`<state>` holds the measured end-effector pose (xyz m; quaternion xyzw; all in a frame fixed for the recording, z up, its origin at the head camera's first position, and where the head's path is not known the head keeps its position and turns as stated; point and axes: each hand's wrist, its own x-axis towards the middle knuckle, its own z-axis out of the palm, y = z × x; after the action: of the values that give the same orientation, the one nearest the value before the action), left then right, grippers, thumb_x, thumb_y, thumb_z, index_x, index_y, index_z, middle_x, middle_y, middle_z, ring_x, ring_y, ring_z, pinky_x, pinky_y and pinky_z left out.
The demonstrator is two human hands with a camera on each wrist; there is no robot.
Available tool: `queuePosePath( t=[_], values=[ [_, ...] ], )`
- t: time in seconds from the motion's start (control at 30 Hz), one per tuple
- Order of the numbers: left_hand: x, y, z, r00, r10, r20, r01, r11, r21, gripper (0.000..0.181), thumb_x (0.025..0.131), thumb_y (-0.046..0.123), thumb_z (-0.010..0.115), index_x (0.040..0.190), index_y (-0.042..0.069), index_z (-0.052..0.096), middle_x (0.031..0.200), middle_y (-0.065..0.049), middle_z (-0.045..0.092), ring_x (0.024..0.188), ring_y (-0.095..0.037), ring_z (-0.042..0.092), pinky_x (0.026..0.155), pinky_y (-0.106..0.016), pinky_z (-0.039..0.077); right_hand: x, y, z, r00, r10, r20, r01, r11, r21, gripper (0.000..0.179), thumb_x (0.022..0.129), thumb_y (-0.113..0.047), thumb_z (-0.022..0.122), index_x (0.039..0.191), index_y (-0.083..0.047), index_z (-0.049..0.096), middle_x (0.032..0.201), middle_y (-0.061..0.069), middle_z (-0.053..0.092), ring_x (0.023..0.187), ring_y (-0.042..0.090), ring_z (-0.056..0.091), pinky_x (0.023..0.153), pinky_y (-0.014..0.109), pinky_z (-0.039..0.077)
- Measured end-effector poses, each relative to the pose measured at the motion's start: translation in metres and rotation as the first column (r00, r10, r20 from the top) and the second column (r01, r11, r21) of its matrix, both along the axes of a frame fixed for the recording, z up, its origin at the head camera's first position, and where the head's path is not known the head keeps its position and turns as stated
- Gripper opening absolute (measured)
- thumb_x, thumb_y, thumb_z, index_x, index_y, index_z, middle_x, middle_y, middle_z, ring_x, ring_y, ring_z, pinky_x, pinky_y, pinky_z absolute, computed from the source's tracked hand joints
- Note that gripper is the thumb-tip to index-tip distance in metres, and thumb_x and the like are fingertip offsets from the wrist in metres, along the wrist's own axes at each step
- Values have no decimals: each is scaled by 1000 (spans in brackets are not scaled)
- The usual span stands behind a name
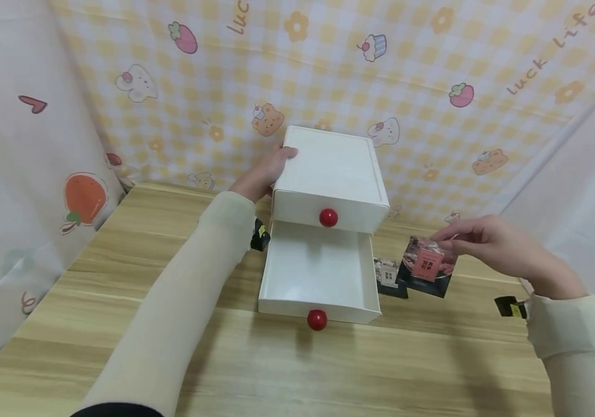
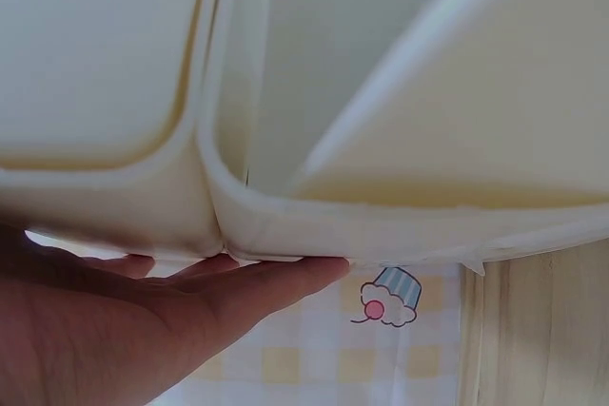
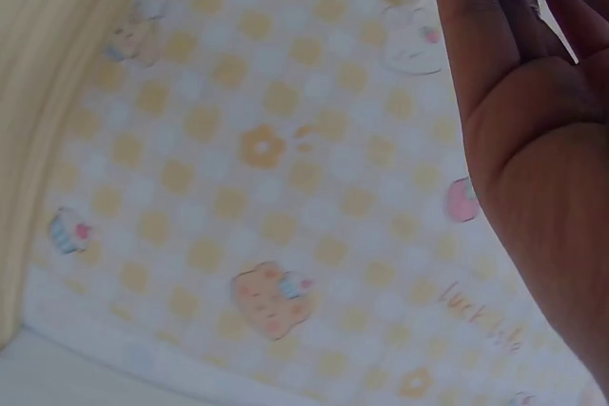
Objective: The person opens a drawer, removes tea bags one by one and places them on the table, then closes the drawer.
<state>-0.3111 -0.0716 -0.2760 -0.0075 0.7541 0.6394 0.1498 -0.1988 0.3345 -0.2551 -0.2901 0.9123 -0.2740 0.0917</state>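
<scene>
A small white two-drawer box point(image 1: 333, 159) with red round knobs stands in the middle of the head view. Its lower drawer point(image 1: 323, 266) is pulled out, and nothing shows inside. My left hand point(image 1: 271, 165) rests against the box's left side, thumb at the top edge. In the left wrist view, the left hand point(image 2: 162, 325) lies with straight fingers along the white wall. My right hand point(image 1: 500, 246) pinches a black-and-red printed sachet point(image 1: 426, 264) by its upper corner. Beside the drawer, a second dark sachet point(image 1: 388, 278) lies partly hidden behind the first.
The box sits on a wood-grain table point(image 1: 276, 370), close to a yellow checked cloth point(image 1: 214, 75) with cartoon prints at the back. White curtains point(image 1: 10, 174) hang at both sides. The upper drawer point(image 1: 302, 207) is closed.
</scene>
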Motion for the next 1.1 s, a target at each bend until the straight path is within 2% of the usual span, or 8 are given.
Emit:
queuePosePath(
  t=[0.1,0.33,0.57,0.7,0.97,1.1],
  values=[
    [0,-1,0,1000,2,-4,-2,1000,-8,60,109,40,34,163,28,12,154,-11,43,135,-31,50,109,-52,46,-6,10,-10,997,-40,62,38,998,40,23,103,-6,56,120,-7,71,91,-2,79,82,9,74,74,20,58],
    [-3,-2,-2,1000,5,5,-5,1000,-16,61,108,41,34,163,29,10,154,-11,42,136,-32,50,109,-53,46,-18,29,-29,986,-115,121,105,990,89,23,105,-9,53,121,-7,69,104,6,75,85,7,72,76,25,59],
    [0,0,0,1000,2,11,-2,1000,-9,61,108,40,34,163,30,10,155,-10,40,137,-31,48,111,-53,45,-30,45,-59,965,-139,225,130,990,56,23,105,-8,51,120,0,66,103,13,72,80,13,72,76,28,61],
    [0,0,0,1000,-4,7,4,1000,-20,60,108,41,33,163,29,10,155,-11,41,136,-31,49,110,-53,45,-33,50,-71,953,-161,258,151,987,59,24,105,-7,50,121,4,64,106,16,70,80,12,71,76,27,61],
    [0,0,1,1000,-6,-10,6,1000,-17,59,109,39,33,163,27,13,152,-11,44,134,-31,51,108,-53,47,-41,58,-93,926,-220,306,198,975,101,28,106,-16,51,126,2,62,113,16,67,88,11,70,79,29,60],
    [0,0,0,1000,-8,-7,8,1000,-7,60,109,39,33,163,27,12,152,-10,44,135,-31,50,109,-53,46,-45,58,-102,923,-225,311,206,974,93,28,105,-13,52,126,4,62,113,18,66,87,12,70,77,29,60]
  ],
)
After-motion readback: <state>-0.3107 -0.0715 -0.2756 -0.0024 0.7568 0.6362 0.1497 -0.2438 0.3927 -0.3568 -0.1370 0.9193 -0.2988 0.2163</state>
